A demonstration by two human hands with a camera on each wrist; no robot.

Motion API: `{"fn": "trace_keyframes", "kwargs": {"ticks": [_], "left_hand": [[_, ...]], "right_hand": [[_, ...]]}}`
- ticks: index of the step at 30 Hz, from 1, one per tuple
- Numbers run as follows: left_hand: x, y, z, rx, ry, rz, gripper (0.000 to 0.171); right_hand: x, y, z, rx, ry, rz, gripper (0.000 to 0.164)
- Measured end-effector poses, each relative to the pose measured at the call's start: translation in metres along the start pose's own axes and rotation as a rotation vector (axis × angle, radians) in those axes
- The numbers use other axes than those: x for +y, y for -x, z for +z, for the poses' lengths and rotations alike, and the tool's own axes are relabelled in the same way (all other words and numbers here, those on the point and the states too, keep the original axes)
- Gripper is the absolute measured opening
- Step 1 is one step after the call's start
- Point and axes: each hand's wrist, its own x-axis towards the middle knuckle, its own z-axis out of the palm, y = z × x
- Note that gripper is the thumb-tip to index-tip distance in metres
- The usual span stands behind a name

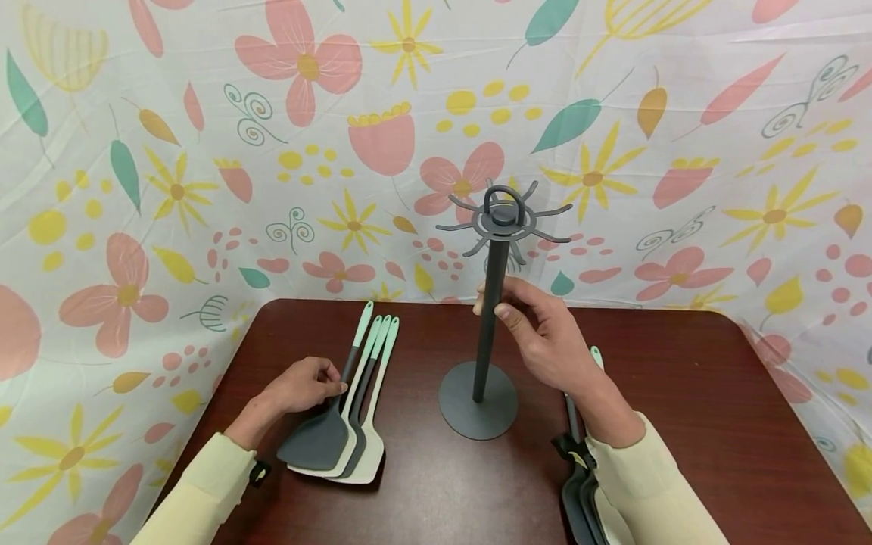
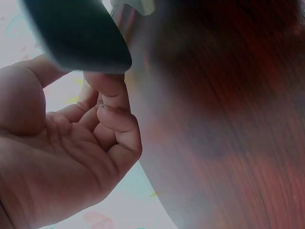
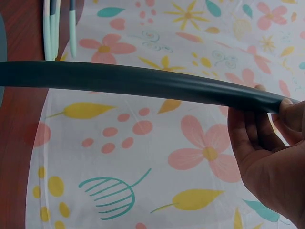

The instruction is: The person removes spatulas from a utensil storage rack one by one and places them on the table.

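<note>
At the left of the table my left hand (image 1: 300,387) pinches the dark grey shaft of a turner (image 1: 316,439) with a mint handle tip. It lies uppermost on a fanned stack of cream and grey spatulas (image 1: 371,454). In the left wrist view a dark, blurred piece (image 2: 81,38) covers the fingertips. My right hand (image 1: 545,333) grips the upright pole of a dark grey utensil stand (image 1: 485,325). The stand has a round base, a ring on top and several curved hooks, all bare. Its pole crosses the right wrist view, fingers (image 3: 243,133) around it.
Under my right forearm lies another bunch of dark and light utensils (image 1: 577,492), bound with a black tie and partly hidden by the sleeve. Behind the brown table (image 1: 422,499) hangs a flower-patterned cloth (image 1: 409,68).
</note>
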Motion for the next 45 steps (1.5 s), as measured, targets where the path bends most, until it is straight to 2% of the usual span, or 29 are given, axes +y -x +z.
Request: {"fn": "trace_keyframes", "kwargs": {"ticks": [10, 32, 45], "left_hand": [[-0.002, 0.001, 0.003, -0.009, -0.002, -0.030, 0.016], [-0.009, -0.004, 0.003, -0.037, -0.002, -0.044, 0.019], [-0.011, -0.002, 0.008, 0.002, -0.039, -0.042, 0.020]], "right_hand": [[0.000, 0.000, 0.000, -0.007, -0.020, 0.009, 0.028], [0.000, 0.000, 0.000, -0.015, -0.015, 0.009, 0.022], [0.000, 0.001, 0.001, 0.004, 0.018, 0.008, 0.024]]}}
